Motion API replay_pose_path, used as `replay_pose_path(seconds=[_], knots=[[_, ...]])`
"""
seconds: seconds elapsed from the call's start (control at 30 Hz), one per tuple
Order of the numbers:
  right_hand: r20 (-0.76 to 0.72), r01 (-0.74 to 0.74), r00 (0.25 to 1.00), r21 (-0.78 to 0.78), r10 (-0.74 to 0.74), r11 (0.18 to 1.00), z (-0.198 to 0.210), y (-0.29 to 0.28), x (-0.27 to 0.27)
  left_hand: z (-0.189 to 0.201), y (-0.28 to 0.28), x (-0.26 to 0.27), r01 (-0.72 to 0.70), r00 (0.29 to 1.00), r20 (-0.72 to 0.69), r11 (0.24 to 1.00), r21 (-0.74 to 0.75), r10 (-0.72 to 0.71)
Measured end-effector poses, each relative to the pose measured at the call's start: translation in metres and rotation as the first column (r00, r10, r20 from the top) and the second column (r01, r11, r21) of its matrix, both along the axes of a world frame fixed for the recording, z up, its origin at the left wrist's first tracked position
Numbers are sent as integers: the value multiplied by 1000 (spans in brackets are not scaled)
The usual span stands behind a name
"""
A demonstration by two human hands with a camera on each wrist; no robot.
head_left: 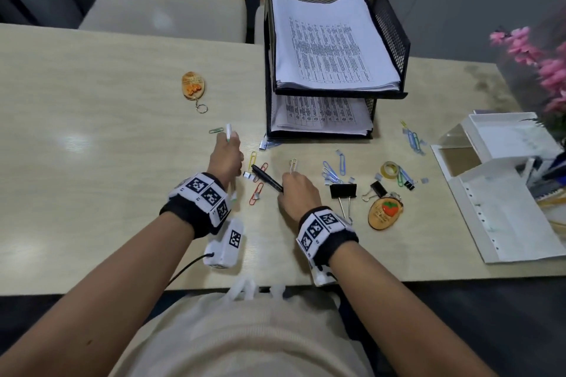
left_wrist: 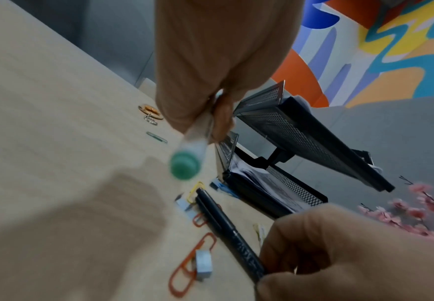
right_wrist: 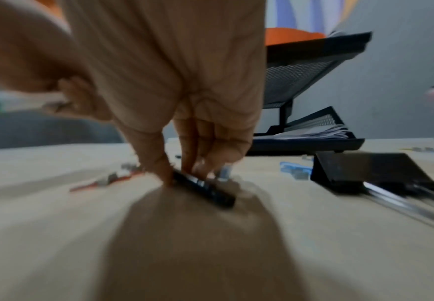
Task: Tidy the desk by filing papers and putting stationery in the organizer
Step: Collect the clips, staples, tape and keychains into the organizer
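My left hand [head_left: 226,153] grips a white pen with a green end [left_wrist: 184,166] in its fist; the pen's white top [head_left: 228,129] sticks out above the knuckles. My right hand [head_left: 295,190] pinches the near end of a black pen [head_left: 266,177] that lies on the desk among coloured paper clips [head_left: 256,191]; its thumb and fingertips [right_wrist: 166,173] close on the barrel [right_wrist: 205,188]. A black two-tier mesh paper tray [head_left: 395,27] with stacked printed papers [head_left: 330,40] stands behind. The white organizer [head_left: 502,144] sits at the far right.
Blue clips [head_left: 333,167], black binder clips [head_left: 343,191], a tape roll [head_left: 390,169] and a strawberry keychain [head_left: 385,212] lie right of my right hand. An orange keychain [head_left: 193,86] and a green clip [head_left: 216,130] lie to the left. Pink flowers [head_left: 539,61] stand far right.
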State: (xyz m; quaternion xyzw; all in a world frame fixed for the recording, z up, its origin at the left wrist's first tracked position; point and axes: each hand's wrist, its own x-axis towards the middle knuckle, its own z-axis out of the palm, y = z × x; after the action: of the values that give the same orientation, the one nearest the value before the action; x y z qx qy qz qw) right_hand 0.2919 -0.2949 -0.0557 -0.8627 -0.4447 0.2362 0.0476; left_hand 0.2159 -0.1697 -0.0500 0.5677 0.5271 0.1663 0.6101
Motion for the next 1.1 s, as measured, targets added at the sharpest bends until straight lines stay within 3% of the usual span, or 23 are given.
replay_pose_path(seconds=[0.1,0.2,0.3,0.4,0.53,0.67,0.8,0.9,1.1], knots=[[-49,34,998,3,-34,999,5,-14,3,-1,-11,12,59,998,26,997,47,-60],[-212,252,953,166,-215,953,20,-37,23,10,-30,36,237,971,-75,933,269,-226],[-342,505,854,360,-393,784,43,-76,62,32,-58,75,355,925,-8,853,382,-381],[-389,630,776,480,-496,610,73,-130,107,54,-96,123,458,848,32,762,458,-529],[-354,670,712,601,-606,436,106,-204,159,77,-160,193,484,782,106,706,517,-614],[-288,654,649,684,-704,323,122,-264,205,100,-227,253,489,717,174,665,563,-675],[-243,601,589,769,-770,217,127,-303,242,105,-276,306,537,647,122,563,628,-753],[-196,589,580,771,-791,241,123,-313,265,96,-297,337,547,637,37,485,683,-770],[-97,604,668,651,-738,461,102,-312,295,71,-312,364,601,618,-168,323,731,-768]])
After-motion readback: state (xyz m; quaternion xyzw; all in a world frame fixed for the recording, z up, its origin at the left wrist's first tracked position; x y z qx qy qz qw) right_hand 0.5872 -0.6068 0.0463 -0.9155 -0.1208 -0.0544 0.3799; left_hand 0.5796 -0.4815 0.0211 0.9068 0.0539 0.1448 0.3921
